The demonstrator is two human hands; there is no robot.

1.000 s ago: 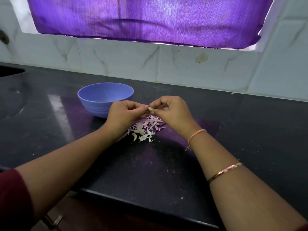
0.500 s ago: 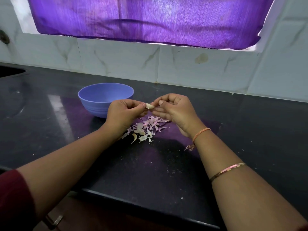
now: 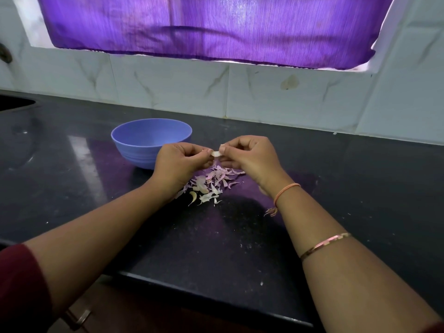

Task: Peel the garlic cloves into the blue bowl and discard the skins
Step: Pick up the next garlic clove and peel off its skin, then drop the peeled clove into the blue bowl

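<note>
A small pale garlic clove (image 3: 215,153) is pinched between the fingertips of my left hand (image 3: 179,164) and my right hand (image 3: 249,156), held just above the black counter. Under the hands lies a pile of pinkish-white garlic skins (image 3: 211,182), with one curved clove-like piece (image 3: 193,197) at its near left edge. The blue bowl (image 3: 134,143) stands on the counter just left of and behind my left hand; what is inside it is hidden from this angle.
The black stone counter (image 3: 228,236) ends in a front edge close to me. A white tiled wall (image 3: 288,97) rises behind, under a purple curtain (image 3: 216,25). A dark sink edge (image 3: 14,104) shows at far left.
Both hands stay together over the skins. My right hand has turned its fingers back down onto the clove, and the clove has shifted slightly between the fingertips.
</note>
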